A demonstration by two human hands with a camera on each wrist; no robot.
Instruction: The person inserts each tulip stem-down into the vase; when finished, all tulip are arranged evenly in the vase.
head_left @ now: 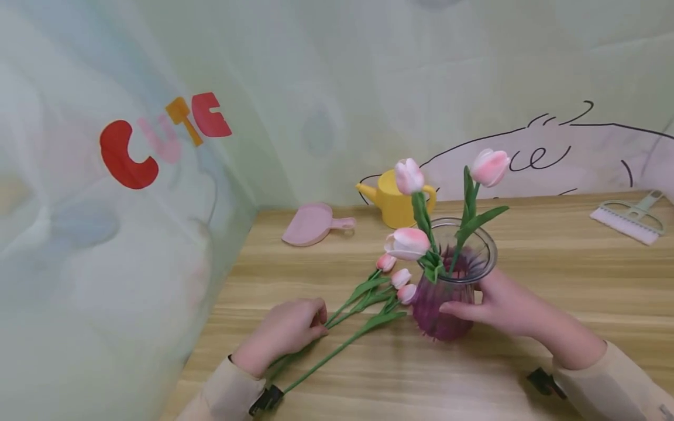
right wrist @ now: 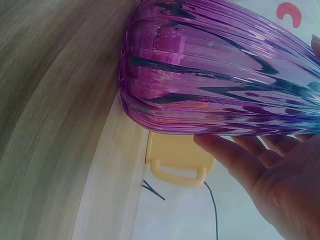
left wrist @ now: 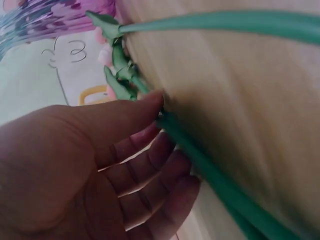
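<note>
My left hand (head_left: 286,330) pinches the green stem of an artificial tulip (left wrist: 195,150) between thumb and fingertips, low over the table. Three pink-and-white tulips lie there side by side, their blooms (head_left: 401,278) toward the vase; the nearest stem (head_left: 332,355) runs apart from the fingers. A ribbed purple glass vase (head_left: 442,313) stands upright with my right hand (head_left: 505,304) around its right side, thumb across the near face. Three more tulips rise from it: one bloom (head_left: 489,168) at right, one (head_left: 409,176) at left, one (head_left: 408,244) leaning over the left rim.
Behind the vase stands a yellow watering can (head_left: 396,202). A pink dustpan (head_left: 313,225) lies to its left, and a small white-bristled brush (head_left: 629,219) at the far right. A printed curtain (head_left: 316,88) hangs along the back and left edges of the wooden table (head_left: 553,257).
</note>
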